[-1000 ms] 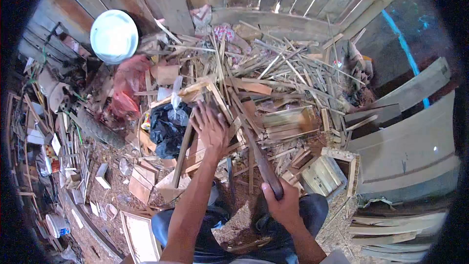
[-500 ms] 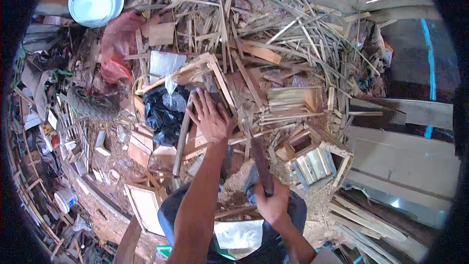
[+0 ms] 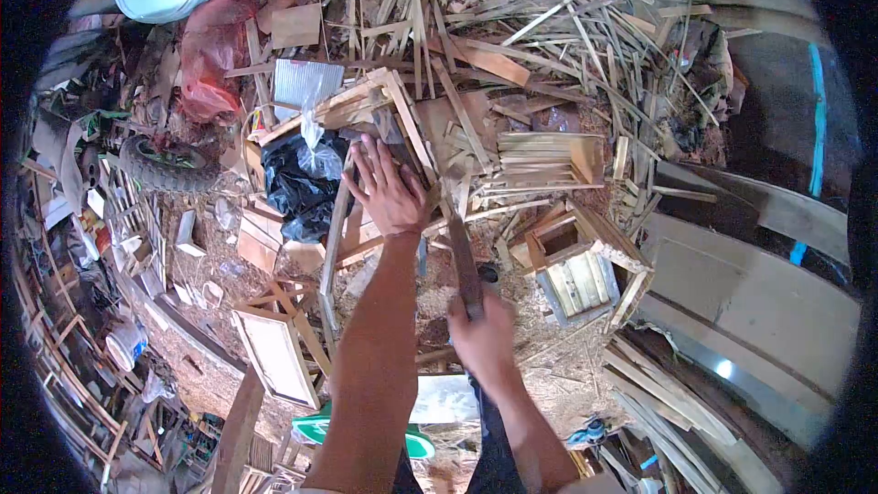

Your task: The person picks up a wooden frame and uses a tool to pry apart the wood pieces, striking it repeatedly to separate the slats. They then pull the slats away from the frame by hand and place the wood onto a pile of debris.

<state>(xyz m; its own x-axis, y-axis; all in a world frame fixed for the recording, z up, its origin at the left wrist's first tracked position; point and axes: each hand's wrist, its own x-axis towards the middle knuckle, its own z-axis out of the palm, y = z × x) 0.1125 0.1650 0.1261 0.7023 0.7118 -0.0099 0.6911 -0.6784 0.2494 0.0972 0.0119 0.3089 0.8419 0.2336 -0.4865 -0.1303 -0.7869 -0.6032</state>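
My left hand [image 3: 391,190] lies palm down with fingers spread on a wooden frame [image 3: 409,114], at its inner right side. A black plastic bag [image 3: 297,187] sits inside the frame, left of my fingers. My right hand [image 3: 482,334] is wrapped round the near end of a long, narrow brown tool [image 3: 466,270]. Its far end reaches up to the frame's right edge, beside my left hand; what kind of tool it is cannot be made out. To the right stands a small wooden box frame with pale slats [image 3: 578,288].
Wood strips [image 3: 567,27] are heaped at the back. A slatted wooden piece [image 3: 549,160] lies right of the frame. A white-panelled frame [image 3: 274,357] leans at lower left. Left are a tyre [image 3: 165,167] and a red plastic bag [image 3: 215,55]; long boards [image 3: 750,302] lie right.
My right hand has moved forward and slightly left with the brown tool. My left hand stays on the frame. My knees have dropped from view, and a green object shows more.
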